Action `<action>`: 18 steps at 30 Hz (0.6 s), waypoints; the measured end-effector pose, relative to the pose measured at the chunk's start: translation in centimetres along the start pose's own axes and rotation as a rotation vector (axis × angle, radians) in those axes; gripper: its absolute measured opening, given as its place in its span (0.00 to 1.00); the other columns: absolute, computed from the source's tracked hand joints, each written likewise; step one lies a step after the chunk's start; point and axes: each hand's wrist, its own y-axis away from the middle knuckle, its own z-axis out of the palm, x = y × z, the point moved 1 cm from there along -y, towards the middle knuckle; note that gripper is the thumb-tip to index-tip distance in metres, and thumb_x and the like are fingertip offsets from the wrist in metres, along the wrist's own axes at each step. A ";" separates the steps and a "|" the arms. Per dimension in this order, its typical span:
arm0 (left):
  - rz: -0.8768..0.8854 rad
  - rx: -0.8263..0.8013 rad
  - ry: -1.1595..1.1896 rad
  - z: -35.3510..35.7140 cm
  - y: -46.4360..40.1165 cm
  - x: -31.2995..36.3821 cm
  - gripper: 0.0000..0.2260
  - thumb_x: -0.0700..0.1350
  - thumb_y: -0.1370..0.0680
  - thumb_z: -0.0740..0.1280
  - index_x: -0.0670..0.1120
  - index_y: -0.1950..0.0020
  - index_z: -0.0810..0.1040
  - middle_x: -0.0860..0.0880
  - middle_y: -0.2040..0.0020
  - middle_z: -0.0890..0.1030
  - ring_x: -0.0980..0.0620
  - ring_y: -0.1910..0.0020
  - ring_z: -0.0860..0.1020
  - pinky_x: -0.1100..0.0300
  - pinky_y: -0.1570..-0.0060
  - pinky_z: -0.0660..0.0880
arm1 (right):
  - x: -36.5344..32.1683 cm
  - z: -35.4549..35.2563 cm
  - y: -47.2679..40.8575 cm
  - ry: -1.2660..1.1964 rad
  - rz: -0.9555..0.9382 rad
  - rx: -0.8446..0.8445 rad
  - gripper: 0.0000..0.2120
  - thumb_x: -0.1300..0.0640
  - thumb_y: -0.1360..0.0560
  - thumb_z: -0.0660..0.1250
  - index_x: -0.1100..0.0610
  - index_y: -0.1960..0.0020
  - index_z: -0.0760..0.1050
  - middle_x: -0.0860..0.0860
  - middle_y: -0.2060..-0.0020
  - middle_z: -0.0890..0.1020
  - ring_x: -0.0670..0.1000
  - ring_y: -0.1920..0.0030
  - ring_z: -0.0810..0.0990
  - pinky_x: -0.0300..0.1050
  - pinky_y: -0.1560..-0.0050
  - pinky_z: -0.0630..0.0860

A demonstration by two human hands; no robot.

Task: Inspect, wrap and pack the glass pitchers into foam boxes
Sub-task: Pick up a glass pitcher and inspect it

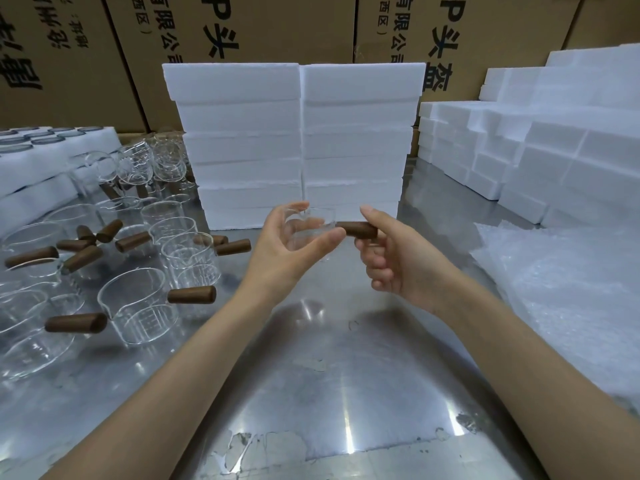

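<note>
A glass pitcher (313, 227) was held in the air above the metal table (332, 375), in front of two stacks of foam boxes (294, 143). The left hand (287, 244) cupped the glass body, thumb and fingers curled around it. The right hand (391, 258) pinched the pitcher's wooden handle (356, 230) between thumb and fingers, the handle pointing right. To the left, many more glass pitchers (138, 306) with brown handles stood crowded on the table. On the right lay sheets of bubble wrap (561, 289), with further foam pieces (540, 147) stacked beyond. Printed cardboard cartons (259, 26) formed the far wall.
</note>
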 end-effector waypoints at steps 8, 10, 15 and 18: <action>-0.056 0.058 -0.017 -0.8 -0.4 -0.6 0.33 0.58 0.36 0.73 0.50 0.35 0.68 0.53 0.44 0.80 0.60 0.50 0.81 0.66 0.52 0.74 | 0.1 0.1 0.0 -0.026 -0.333 0.186 0.07 0.51 0.25 0.68 0.53 0.51 0.79 0.49 0.56 0.86 0.49 0.57 0.85 0.35 0.60 0.78; -0.040 -0.007 -0.010 -0.6 -0.5 -0.8 0.35 0.56 0.36 0.77 0.49 0.33 0.66 0.52 0.41 0.79 0.65 0.50 0.80 0.70 0.53 0.75 | -0.1 0.0 0.0 -0.051 -0.375 0.237 0.06 0.52 0.25 0.68 0.54 0.53 0.79 0.50 0.57 0.86 0.49 0.56 0.85 0.34 0.59 0.78; 0.060 -0.087 -0.125 -0.8 -0.6 -1.1 0.44 0.50 0.39 0.77 0.57 0.28 0.58 0.60 0.33 0.69 0.73 0.43 0.73 0.76 0.47 0.70 | -0.4 -0.8 0.1 -0.094 -0.437 0.287 0.06 0.51 0.25 0.68 0.51 0.59 0.80 0.49 0.58 0.86 0.48 0.53 0.85 0.34 0.56 0.78; 0.166 -0.016 -0.178 -1.4 -0.9 -0.9 0.37 0.47 0.35 0.77 0.58 0.31 0.63 0.62 0.36 0.70 0.68 0.42 0.75 0.77 0.49 0.69 | -0.5 -1.1 0.0 -0.123 -0.461 0.300 0.07 0.52 0.25 0.68 0.49 0.62 0.80 0.48 0.59 0.86 0.48 0.53 0.84 0.34 0.58 0.78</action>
